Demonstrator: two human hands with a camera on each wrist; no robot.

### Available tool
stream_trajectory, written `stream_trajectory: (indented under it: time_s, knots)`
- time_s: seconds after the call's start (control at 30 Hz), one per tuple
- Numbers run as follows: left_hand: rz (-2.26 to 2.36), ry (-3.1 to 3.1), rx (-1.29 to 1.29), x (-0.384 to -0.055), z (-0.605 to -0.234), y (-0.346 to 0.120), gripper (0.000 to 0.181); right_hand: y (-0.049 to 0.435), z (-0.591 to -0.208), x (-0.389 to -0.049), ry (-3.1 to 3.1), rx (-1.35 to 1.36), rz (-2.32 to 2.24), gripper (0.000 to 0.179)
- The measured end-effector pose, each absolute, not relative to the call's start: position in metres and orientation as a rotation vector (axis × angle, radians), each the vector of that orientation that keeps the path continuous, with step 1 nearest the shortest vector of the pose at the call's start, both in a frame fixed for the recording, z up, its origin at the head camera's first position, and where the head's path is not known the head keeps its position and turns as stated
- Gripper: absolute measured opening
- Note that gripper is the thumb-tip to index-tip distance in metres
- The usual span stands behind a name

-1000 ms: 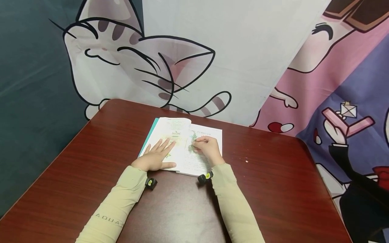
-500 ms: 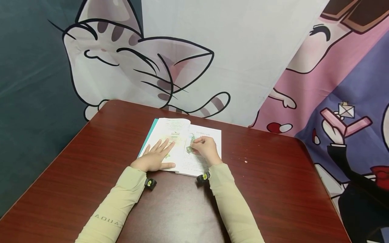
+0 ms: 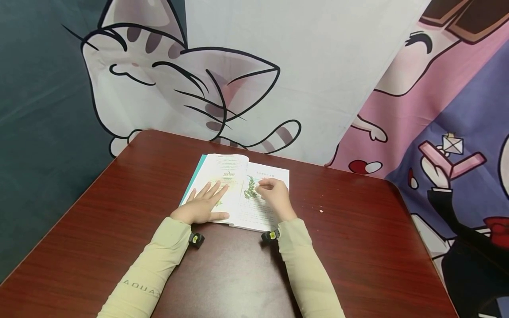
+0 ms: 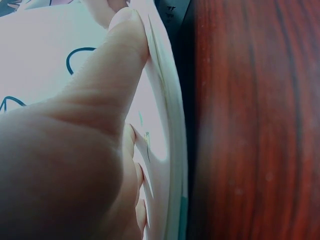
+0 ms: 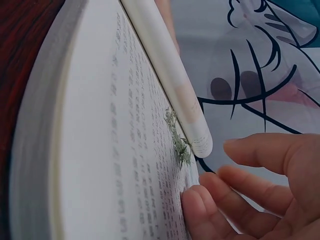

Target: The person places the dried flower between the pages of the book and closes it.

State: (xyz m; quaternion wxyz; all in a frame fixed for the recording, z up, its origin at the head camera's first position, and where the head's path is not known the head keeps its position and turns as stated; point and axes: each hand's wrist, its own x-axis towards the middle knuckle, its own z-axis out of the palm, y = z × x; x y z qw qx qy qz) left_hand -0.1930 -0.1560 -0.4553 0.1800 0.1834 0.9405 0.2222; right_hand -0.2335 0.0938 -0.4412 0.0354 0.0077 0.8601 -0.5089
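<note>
An open book (image 3: 260,216) lies on the table, with a green leafy sprig (image 3: 250,187) on its right page near the fold. My left hand (image 3: 203,208) rests flat on the left page, fingers spread and thumb along the bottom edge. Over the right page is my right hand (image 3: 273,194), just right of the sprig. In the right wrist view its loosely bent fingers (image 5: 200,202) come down near the page, while the thumb and index finger stand apart with nothing between them. The sprig (image 5: 178,140) shows beside the curved left page in that view.
The dark red wooden table (image 3: 358,247) extends on all sides of the book. Small pale scraps (image 3: 321,211) lie to the book's right. A cloth backdrop (image 3: 318,79) with cartoon drawings hangs behind the table's far edge.
My right hand has drawn off the sprig toward the right, and its fingers have parted from it. More of the sprig now shows. The left hand has stayed on the left page.
</note>
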Motion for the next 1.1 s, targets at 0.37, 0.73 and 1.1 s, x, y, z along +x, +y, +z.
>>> stream_trajectory:
  time_s: [0.37,0.73,1.1]
  knots:
    - [0.65,2.653,0.52,-0.198,-0.465,-0.158,0.096,0.094,-0.436,-0.221,2.689,-0.091,-1.497,0.021]
    - [0.716,2.718,0.589,-0.198,-0.45,-0.161,0.081,0.073,-0.433,-0.192,2.717,-0.513,-1.09,0.039]
    - [0.729,2.846,0.554,-0.199,-0.441,-0.168,0.067,0.034,-0.427,-0.168,2.86,-0.543,-0.706,0.059]
